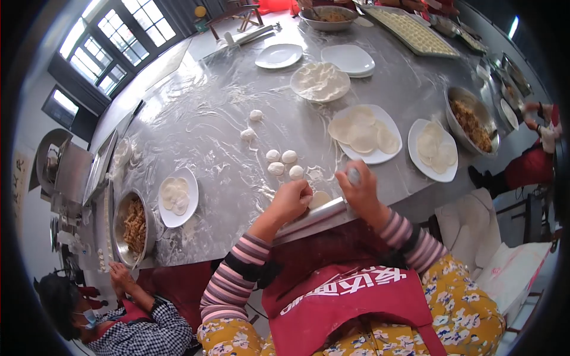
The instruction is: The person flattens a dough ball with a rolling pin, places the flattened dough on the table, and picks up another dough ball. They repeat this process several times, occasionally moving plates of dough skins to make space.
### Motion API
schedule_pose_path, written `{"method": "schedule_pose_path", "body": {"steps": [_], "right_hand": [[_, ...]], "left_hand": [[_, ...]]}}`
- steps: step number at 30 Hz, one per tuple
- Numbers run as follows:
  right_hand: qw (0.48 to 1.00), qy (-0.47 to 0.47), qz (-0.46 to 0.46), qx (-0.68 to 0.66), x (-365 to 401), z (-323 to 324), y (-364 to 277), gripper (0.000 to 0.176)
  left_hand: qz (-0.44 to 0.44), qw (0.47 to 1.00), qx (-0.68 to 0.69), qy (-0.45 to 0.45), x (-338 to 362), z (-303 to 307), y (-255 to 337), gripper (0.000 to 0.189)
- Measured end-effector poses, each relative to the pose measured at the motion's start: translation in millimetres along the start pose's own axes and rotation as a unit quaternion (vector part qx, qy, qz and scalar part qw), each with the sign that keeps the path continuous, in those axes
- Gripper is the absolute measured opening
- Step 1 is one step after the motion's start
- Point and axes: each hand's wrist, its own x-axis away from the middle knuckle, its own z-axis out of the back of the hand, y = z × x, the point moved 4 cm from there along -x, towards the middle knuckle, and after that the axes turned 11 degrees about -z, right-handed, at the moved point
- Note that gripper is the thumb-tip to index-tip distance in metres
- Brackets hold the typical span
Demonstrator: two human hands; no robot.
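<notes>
My left hand (291, 200) rests with curled fingers on the edge of a flattened dough disc (320, 198) at the table's near edge. My right hand (358, 188) grips a small rolling pin (354, 175), whose end sticks up between the fingers, just right of the disc. Several small dough balls (284, 163) lie on the floured metal table (208, 118) just beyond my hands. Two more dough balls (252, 124) sit farther out.
White plates of rolled wrappers (363, 134), (435, 149), (176, 196) and a dough plate (320, 81) stand around. Filling bowls (472, 121), (134, 228) sit right and left. Empty plates (279, 56) and a dumpling tray (412, 31) lie far. Another person (127, 320) sits lower left.
</notes>
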Motion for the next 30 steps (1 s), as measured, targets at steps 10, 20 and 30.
{"method": "schedule_pose_path", "body": {"steps": [10,20,30], "right_hand": [[0.994,-0.013,0.092,0.065,0,-1,-2,0.023],[0.999,-0.017,0.004,-0.031,-31,-28,5,0.023],[1.0,-0.003,-0.017,-0.002,-31,-28,4,0.024]], "left_hand": [[-0.024,0.998,-0.054,-0.027,-6,3,1,0.015],[-0.025,0.999,-0.026,-0.009,-14,6,6,0.018],[-0.017,0.999,-0.044,-0.021,-16,0,3,0.018]]}}
